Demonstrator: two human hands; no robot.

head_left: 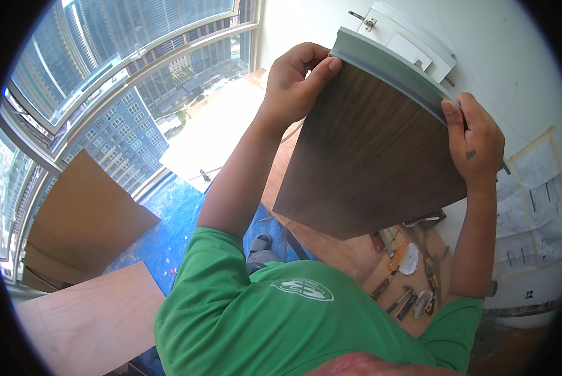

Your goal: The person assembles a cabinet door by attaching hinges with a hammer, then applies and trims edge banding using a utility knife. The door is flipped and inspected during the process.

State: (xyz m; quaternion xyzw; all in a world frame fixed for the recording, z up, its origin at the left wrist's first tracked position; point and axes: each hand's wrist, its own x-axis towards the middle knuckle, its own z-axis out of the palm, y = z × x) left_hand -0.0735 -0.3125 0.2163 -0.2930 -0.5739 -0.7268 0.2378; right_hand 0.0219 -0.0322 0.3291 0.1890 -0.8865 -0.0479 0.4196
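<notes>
A dark brown wood-grain panel (pixel 381 150) is held up in front of me, tilted, with a grey metal edge strip (pixel 394 62) along its top. My left hand (pixel 296 81) closes on the strip's left end, its thumb on the near face and its fingers mostly hidden behind. Farther right, my right hand (pixel 478 141) grips the same edge near its right end, thumb in front and fingers curled over the top. Behind the panel, white parts with metal fittings (pixel 370 25) show against the wall.
Hammers, knives and other hand tools (pixel 406 301) lie on a wooden work surface (pixel 331 241) below the panel. Brown cardboard (pixel 87 219) leans by the window at left. A pale wood board (pixel 93 313) lies near blue floor covering (pixel 137 250). Taped paper drawings (pixel 535 200) hang at right.
</notes>
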